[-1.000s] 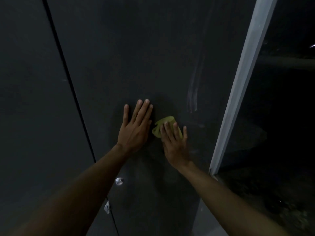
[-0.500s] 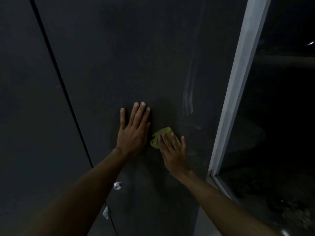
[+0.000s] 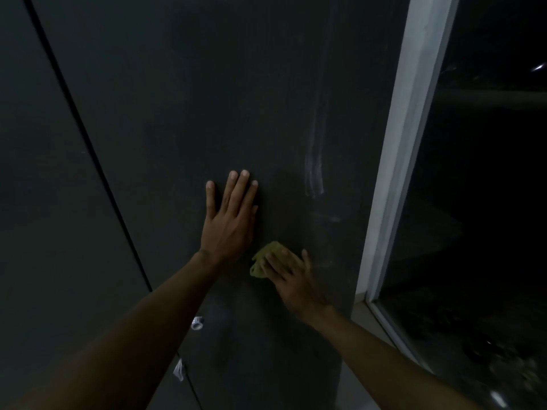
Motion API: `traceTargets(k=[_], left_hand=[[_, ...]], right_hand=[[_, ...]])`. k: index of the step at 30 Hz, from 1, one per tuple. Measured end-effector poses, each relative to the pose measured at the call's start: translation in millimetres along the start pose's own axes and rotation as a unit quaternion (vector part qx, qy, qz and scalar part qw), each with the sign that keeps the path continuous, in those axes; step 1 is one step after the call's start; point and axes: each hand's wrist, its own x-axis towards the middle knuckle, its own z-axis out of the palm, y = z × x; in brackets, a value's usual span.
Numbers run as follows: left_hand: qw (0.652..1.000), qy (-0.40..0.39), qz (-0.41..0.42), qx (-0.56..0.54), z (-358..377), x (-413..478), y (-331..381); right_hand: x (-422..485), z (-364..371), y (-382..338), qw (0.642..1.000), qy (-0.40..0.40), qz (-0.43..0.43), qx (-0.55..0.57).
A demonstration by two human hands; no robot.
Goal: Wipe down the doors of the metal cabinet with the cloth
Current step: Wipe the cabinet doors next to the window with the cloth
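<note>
- Dim light. A pale window frame ran just beside the right edge of the dark cabinet door.
- A small shiny knob sat low near the door's left edge.
- Whitish streaks marked the door toward its right edge.
- Left hand lay flat on the door, fingers straight, holding nothing.
- Right hand pressed the cloth onto the door with extended fingers.
- The cloth was yellow-green and bunched, half covered by those fingers, just below the left hand.

dim indoor room at night.
dark cabinet doors are flanked by a pale window frame with black glass.
</note>
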Motion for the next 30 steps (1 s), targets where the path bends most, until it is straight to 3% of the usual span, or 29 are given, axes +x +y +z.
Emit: traceTargets(k=[6, 9, 14, 18, 24, 30], left_hand=[[1.000, 0.001, 0.009, 0.017, 2.9, -2.0, -1.3], [1.000, -0.004, 0.013, 0.011, 4.9, -8.5, -0.3], [0.999, -0.024, 0.026, 0.019, 4.1, -28.4, -2.5], [0.998, -0.038, 0.029, 0.039, -0.5, -42.9, -3.7], [0.998, -0.041, 0.026, 0.035, -6.0, -36.4, 2.8], [0.998, -0.014, 0.041, 0.050, -8.2, -22.4, -1.7]], right_hand=[[28.3, -0.9, -17.2, 1.000, -0.010, -0.013, 0.000], [26.2, -1.2, -15.6, 0.997, -0.031, -0.067, 0.000], [-14.2, -12.0, 27.6, 0.974, -0.028, -0.189, -0.119], [-5.5, -18.8, 34.6, 0.986, 0.025, -0.117, -0.115], [13.5, -15.2, 10.8, 0.993, 0.028, -0.084, -0.073], [29.5, -27.1, 37.9, 0.990, 0.073, 0.121, 0.001]])
